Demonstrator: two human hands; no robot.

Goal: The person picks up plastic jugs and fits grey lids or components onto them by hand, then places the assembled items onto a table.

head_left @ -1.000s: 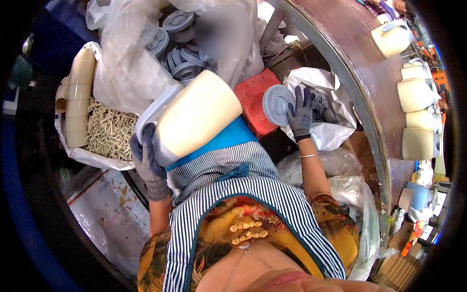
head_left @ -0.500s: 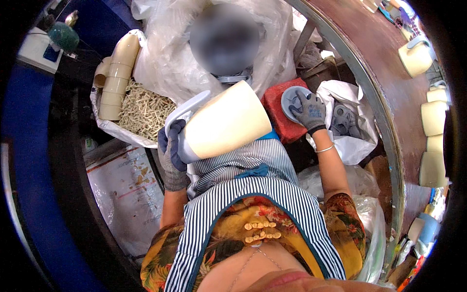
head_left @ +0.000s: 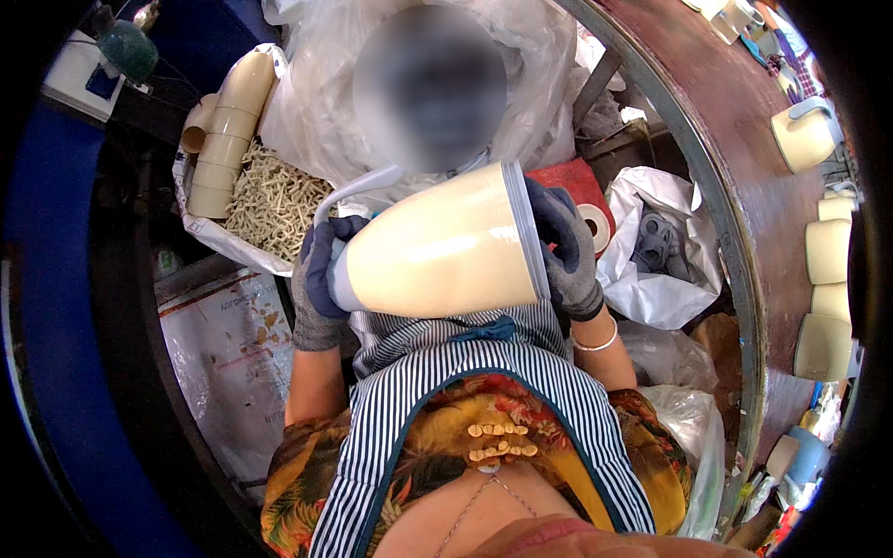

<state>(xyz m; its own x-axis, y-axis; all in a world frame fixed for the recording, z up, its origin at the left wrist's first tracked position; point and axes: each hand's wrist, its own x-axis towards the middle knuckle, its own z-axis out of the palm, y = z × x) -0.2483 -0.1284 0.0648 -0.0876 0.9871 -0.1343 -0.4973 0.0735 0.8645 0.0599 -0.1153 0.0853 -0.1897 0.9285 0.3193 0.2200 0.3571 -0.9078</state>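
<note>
A cream plastic jug body point(head_left: 437, 246) lies sideways across my lap, its wide end to the right. My left hand point(head_left: 326, 270) is closed around its narrow grey-collared end, beside the grey handle point(head_left: 367, 181). At the wide end sits a grey round base point(head_left: 528, 232), flush against the rim. My right hand point(head_left: 565, 251) grips this base from the right, palm against it, some fingers hidden behind. Both hands wear grey gloves with dark blue fingers.
A red block point(head_left: 572, 181) with a cream ring point(head_left: 595, 226) lies behind my right hand. A white bag point(head_left: 642, 279) holds grey parts. At left, a sack holds small beige pieces point(head_left: 270, 200) and stacked cream shells point(head_left: 223, 149). Cream jugs point(head_left: 805, 139) stand on the brown table point(head_left: 688, 84).
My right hand has brought the grey round base from the red block leftward to the jug body's wide end. The jug body has turned closer to level, its wide end lower.
</note>
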